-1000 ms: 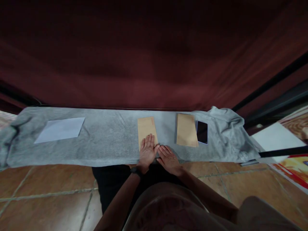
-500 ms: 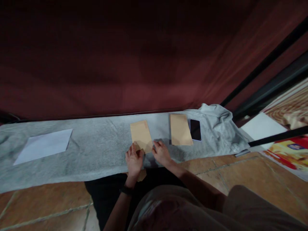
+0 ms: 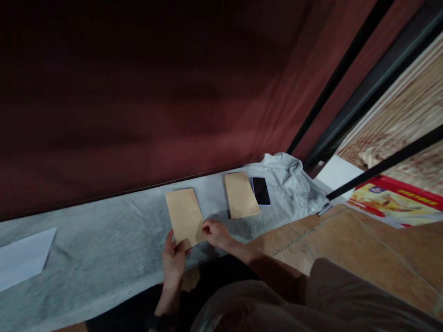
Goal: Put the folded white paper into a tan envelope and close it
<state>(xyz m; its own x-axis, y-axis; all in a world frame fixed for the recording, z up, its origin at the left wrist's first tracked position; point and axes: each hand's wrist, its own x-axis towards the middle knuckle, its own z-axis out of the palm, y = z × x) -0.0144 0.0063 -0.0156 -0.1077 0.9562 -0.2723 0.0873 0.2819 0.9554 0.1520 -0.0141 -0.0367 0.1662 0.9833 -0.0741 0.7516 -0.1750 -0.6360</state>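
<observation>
A brown paper envelope [image 3: 185,213] is raised slightly at its near end, just above the grey cloth. My left hand [image 3: 173,259] grips its lower left corner, thumb on top and fingers partly hidden underneath. At the right edge of the same envelope, my right hand [image 3: 216,234] is closed in a pinch on the paper. To the right lies a small stack of brown envelopes [image 3: 241,195], with a phone [image 3: 261,191] beside it, dark screen up.
Grey cloth [image 3: 114,244] covers the long bench. White paper [image 3: 26,258] lies at the far left, and cloth is bunched [image 3: 287,177] at the right end. A dark red panel [image 3: 155,138] rises behind. Black bars [image 3: 332,87] and a printed box [image 3: 398,200] stand right.
My left hand has gone from resting on the envelope to gripping its corner, and the near end has come up. My right fingers have closed at its edge. The view has turned right.
</observation>
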